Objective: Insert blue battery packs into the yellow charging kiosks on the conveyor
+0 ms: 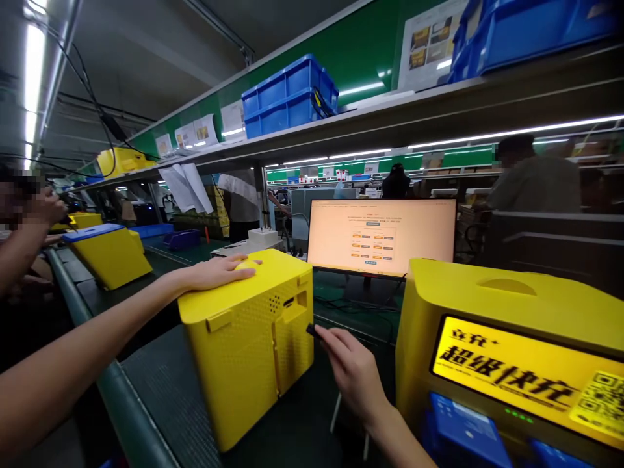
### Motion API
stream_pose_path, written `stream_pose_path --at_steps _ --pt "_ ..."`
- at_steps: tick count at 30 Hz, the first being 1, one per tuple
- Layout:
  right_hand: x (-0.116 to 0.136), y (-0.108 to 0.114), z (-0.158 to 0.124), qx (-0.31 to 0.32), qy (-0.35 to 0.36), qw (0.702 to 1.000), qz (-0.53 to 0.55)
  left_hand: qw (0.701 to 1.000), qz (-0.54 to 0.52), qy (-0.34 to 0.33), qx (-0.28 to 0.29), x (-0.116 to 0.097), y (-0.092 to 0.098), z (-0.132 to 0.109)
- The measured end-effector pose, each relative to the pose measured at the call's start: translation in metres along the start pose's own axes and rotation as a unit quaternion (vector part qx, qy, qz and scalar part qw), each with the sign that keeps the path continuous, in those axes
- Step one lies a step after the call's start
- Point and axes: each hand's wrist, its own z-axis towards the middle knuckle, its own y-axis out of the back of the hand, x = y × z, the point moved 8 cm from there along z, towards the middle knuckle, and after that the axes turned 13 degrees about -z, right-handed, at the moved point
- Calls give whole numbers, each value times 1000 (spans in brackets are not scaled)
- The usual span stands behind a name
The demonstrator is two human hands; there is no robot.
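My left hand (217,273) lies flat on top of a yellow plastic box (244,338) that stands on the dark belt (160,390). The box shows a perforated back with a raised panel. My right hand (351,370) pinches a small black plug (312,330) at the box's right side, touching its back panel. To the right stands a second yellow unit (507,325) with a lit label and blue slots at its front.
A monitor (383,237) with an orange screen stands behind the box. Another yellow box (111,255) with a blue lid sits further up the belt. A co-worker's arm (19,240) is at the left. Blue bins (287,97) rest on the shelf above.
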Motion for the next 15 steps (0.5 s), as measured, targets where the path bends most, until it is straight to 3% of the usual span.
stream_pose_path --at_steps 3,7,12,15 --pt "-3 -15 29 17 -20 1000 4 998 5 6 56 -16 -12 -4" --pt "-7 -26 46 78 -75 994 -28 998 4 -3 61 -32 -17 -6" --pt "3 -28 57 151 -75 978 -124 997 -17 -26 64 -33 -19 -6" --pt "3 -32 67 165 -70 968 -176 997 -22 -36 62 -29 -19 -2"
